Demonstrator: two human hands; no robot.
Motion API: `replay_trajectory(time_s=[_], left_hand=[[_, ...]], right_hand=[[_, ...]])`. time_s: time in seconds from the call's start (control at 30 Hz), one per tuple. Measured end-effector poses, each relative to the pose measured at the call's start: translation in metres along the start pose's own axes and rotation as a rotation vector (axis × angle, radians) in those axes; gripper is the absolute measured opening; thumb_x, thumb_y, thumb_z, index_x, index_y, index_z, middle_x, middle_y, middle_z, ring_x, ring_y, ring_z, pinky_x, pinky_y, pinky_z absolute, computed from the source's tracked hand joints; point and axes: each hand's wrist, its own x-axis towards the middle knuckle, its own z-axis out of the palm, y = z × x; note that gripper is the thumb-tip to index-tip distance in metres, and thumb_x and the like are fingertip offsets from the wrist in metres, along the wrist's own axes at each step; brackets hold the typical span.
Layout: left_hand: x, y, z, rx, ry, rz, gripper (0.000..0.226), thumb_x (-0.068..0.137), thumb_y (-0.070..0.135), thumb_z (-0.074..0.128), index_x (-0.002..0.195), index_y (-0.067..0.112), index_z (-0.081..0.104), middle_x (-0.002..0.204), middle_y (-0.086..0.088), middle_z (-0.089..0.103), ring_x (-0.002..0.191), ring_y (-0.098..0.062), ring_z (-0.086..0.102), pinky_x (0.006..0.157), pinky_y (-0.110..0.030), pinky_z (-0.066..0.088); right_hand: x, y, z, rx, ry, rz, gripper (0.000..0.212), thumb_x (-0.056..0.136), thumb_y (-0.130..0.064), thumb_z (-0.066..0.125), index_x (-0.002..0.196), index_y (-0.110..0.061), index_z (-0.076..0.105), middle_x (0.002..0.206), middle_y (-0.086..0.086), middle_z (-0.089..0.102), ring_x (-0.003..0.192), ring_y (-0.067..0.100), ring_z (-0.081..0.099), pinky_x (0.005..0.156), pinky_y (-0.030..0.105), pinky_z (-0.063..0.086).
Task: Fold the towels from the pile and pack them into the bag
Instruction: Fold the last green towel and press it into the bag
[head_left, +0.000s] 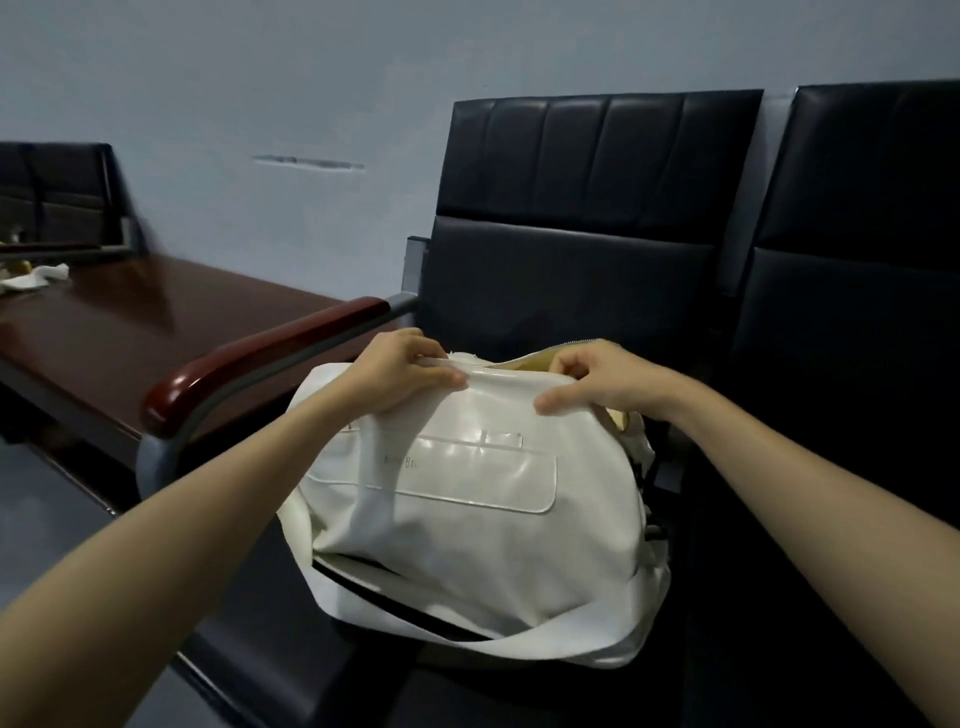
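Head view: a white bag (467, 493) sits on the seat of a dark padded chair (571, 249), its strap (519, 647) trailing across the seat's front. Both hands are at the bag's top. The left hand (400, 371) pinches the near lip of the mouth with fingers curled over it, and the right hand (597, 379) grips the same lip further along, thumb outside and fingers hooked over the rim. A pale lining shows beside the right hand, so the zip looks at least partly undone. The step in hand seems to be opening the bag for packing. No towel is clearly visible. A crumpled white thing (36, 275) lies far off on the dark red table (130, 332), too blurred to name. The next move likely calls for spreading the mouth wide, then turning to find the pile.
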Motion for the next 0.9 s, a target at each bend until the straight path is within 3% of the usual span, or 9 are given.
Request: replay_trajectory(time_s=[0.13, 0.23, 0.33, 0.47, 0.6, 0.73, 0.83, 0.9], left_hand=[[0.003, -0.004, 0.012, 0.096, -0.163, -0.055, 0.038, 0.087, 0.051, 0.061, 0.065, 0.022, 0.047, 0.07, 0.008, 0.048, 0.073, -0.012, 0.046, 0.064, -0.027, 0.033], [0.005, -0.004, 0.016, 0.218, -0.248, -0.055, 0.038, 0.097, 0.052, 0.04, 0.08, 0.021, 0.055, 0.088, 0.004, 0.059, 0.09, -0.017, 0.053, 0.075, -0.029, 0.032], [0.009, -0.004, 0.025, 0.376, -0.114, -0.024, 0.052, 0.096, 0.059, 0.032, 0.087, 0.011, 0.05, 0.088, -0.007, 0.06, 0.093, -0.03, 0.056, 0.073, -0.036, 0.036], [0.006, -0.013, 0.057, 0.441, 0.108, -0.051, 0.046, 0.092, 0.06, 0.042, 0.087, 0.014, 0.038, 0.095, -0.01, 0.064, 0.093, -0.034, 0.058, 0.07, -0.039, 0.037], [0.003, -0.022, 0.056, 0.681, 0.439, 0.345, 0.049, 0.086, 0.059, 0.037, 0.074, 0.013, 0.045, 0.067, -0.005, 0.053, 0.061, -0.027, 0.053, 0.064, -0.033, 0.034], [0.014, -0.019, 0.043, 0.664, 0.551, 0.424, 0.052, 0.086, 0.063, 0.035, 0.074, 0.013, 0.042, 0.067, -0.005, 0.046, 0.06, -0.025, 0.045, 0.066, -0.032, 0.024], [0.024, -0.015, 0.05, 0.667, 0.564, 0.336, 0.051, 0.081, 0.062, 0.044, 0.075, 0.011, 0.045, 0.07, -0.006, 0.046, 0.062, -0.025, 0.044, 0.067, -0.032, 0.024], [0.025, -0.022, 0.067, 0.703, 0.531, 0.268, 0.052, 0.075, 0.062, 0.052, 0.075, 0.011, 0.048, 0.072, -0.007, 0.047, 0.064, -0.027, 0.049, 0.069, -0.033, 0.026]], right_hand=[[0.0, 0.004, 0.008, -0.049, 0.224, -0.11, 0.031, 0.063, -0.026, 0.085, 0.063, -0.016, 0.056, 0.066, -0.003, 0.054, 0.06, 0.007, 0.048, 0.056, 0.027, 0.039], [-0.004, 0.004, 0.018, -0.015, 0.397, -0.172, 0.029, 0.067, -0.019, 0.082, 0.064, -0.014, 0.054, 0.063, -0.007, 0.05, 0.057, 0.005, 0.043, 0.056, 0.023, 0.036], [-0.001, 0.01, 0.023, -0.021, 0.507, -0.131, 0.028, 0.071, -0.023, 0.079, 0.068, -0.014, 0.053, 0.064, -0.009, 0.05, 0.06, 0.007, 0.045, 0.056, 0.024, 0.036], [0.002, 0.026, 0.042, -0.194, 0.485, 0.068, 0.038, 0.076, -0.04, 0.075, 0.071, -0.019, 0.044, 0.071, -0.008, 0.049, 0.07, 0.017, 0.047, 0.054, 0.029, 0.031], [-0.009, 0.031, 0.043, -0.411, 0.52, 0.103, 0.051, 0.076, -0.063, 0.064, 0.067, -0.026, 0.031, 0.069, -0.011, 0.045, 0.07, 0.015, 0.046, 0.062, 0.032, 0.03], [-0.014, 0.025, 0.032, -0.357, 0.602, 0.062, 0.053, 0.078, -0.064, 0.062, 0.067, -0.02, 0.035, 0.063, -0.008, 0.044, 0.062, 0.016, 0.045, 0.057, 0.032, 0.032], [-0.007, 0.029, 0.031, -0.394, 0.7, 0.005, 0.049, 0.082, -0.057, 0.063, 0.071, -0.017, 0.036, 0.065, -0.006, 0.041, 0.063, 0.02, 0.045, 0.053, 0.031, 0.03], [-0.002, 0.035, 0.038, -0.504, 0.643, 0.037, 0.044, 0.085, -0.053, 0.061, 0.075, -0.018, 0.037, 0.072, -0.007, 0.042, 0.07, 0.019, 0.045, 0.053, 0.03, 0.025]])
